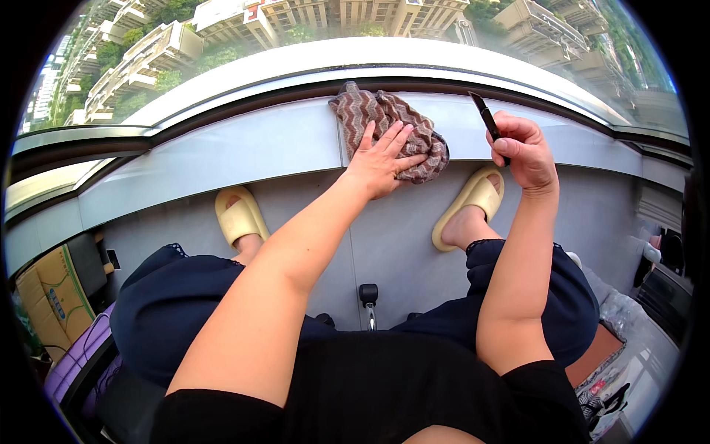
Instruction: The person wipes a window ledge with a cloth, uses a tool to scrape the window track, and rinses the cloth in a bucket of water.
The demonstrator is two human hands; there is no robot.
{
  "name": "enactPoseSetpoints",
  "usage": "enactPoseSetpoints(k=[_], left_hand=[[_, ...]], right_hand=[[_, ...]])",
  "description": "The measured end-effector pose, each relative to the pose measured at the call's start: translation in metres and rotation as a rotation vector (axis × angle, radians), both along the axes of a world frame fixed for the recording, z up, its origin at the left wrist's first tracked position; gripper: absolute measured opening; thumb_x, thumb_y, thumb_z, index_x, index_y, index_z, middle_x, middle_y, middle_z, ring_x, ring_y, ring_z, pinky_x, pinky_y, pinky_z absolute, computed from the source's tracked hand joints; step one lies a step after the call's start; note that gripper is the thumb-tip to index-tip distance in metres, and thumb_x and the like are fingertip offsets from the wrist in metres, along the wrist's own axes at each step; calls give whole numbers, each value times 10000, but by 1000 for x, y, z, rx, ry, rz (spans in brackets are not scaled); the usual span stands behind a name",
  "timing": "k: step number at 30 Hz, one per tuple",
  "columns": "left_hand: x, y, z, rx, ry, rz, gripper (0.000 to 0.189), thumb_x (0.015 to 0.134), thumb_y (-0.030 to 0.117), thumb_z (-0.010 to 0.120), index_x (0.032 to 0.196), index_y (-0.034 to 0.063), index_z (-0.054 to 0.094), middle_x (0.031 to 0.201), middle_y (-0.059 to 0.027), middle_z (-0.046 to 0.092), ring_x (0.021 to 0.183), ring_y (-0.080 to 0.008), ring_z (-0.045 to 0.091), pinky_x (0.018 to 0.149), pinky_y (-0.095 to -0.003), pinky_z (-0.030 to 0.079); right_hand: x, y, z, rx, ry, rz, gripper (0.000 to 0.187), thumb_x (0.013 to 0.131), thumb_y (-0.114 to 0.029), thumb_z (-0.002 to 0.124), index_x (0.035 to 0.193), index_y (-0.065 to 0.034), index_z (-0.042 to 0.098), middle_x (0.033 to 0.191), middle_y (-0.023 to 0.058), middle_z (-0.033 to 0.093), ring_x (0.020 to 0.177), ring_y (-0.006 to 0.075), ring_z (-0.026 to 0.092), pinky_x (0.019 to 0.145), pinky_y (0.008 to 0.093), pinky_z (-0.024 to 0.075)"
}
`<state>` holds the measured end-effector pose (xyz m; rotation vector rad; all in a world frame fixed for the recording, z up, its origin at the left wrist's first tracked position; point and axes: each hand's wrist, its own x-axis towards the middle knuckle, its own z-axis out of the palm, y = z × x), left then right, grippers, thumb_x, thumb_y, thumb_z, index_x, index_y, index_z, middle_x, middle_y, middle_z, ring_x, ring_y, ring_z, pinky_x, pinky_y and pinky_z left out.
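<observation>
My left hand (383,161) lies with its fingers spread on a crumpled cloth (360,108) with a brown and grey zigzag pattern. The cloth rests on the pale window ledge (249,139), its far end touching the dark window frame. To the right, my right hand (521,147) holds a slim black knife (485,115) between thumb and fingers, raised over the ledge. The knife's narrow angled tip points away from me, towards the window. The palm of my left hand is hidden.
Beyond the ledge is a large window pane (355,50). Yellow slippers (241,213) are on my feet on the grey floor. A caster (368,294) stands between my legs. At left are a cardboard box (61,299) and a purple thing (83,361); clear plastic wrap (621,316) lies at right.
</observation>
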<state>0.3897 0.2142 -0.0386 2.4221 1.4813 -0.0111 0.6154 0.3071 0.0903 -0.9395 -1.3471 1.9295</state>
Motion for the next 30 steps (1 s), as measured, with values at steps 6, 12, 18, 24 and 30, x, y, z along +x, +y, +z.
enactPoseSetpoints(k=[6, 12, 18, 24, 30], left_hand=[[-110, -57, 10, -50, 176, 362, 595, 813, 473, 554, 1353, 393, 318, 1499, -72, 59, 1385, -209, 33, 1065, -536, 37], [-200, -101, 13, -213, 286, 772, 660, 826, 479, 530, 1395, 384, 212, 1495, -129, 37, 1387, -251, 11, 1050, -569, 59], [-223, -95, 1, -252, 171, 975, 609, 852, 510, 464, 1392, 394, 207, 1499, -109, 31, 1386, -248, 21, 1030, -614, 70], [-232, -70, 7, -463, 166, 1238, 886, 764, 717, 389, 1435, 288, 2, 1477, -188, -104, 1364, -315, -145, 1008, -649, 9], [-229, -59, 23, -643, 147, 1221, 1172, 606, 808, 500, 1418, 247, -131, 1444, -234, -188, 1336, -358, -213, 985, -674, -4]], right_hand=[[-23, -6, -3, -96, 44, -14, 240, 693, 2, 697, 930, 1, 665, 770, 35, 600, 607, 88, 522, 499, 202, 425], [-62, -26, -17, -174, -269, 58, 238, 703, -48, 691, 941, -34, 674, 738, 9, 615, 631, 75, 531, 498, 202, 419], [-88, -61, -52, 16, -936, 280, 209, 677, -68, 684, 884, -49, 687, 788, 76, 652, 701, 143, 586, 619, 285, 481], [-120, -83, -91, 153, -827, 56, 194, 739, -93, 659, 927, -50, 641, 766, 60, 623, 710, 167, 586, 673, 291, 476], [-163, -121, -136, 188, -757, -114, 169, 751, -120, 672, 886, -43, 604, 780, 75, 592, 701, 207, 571, 664, 318, 475]])
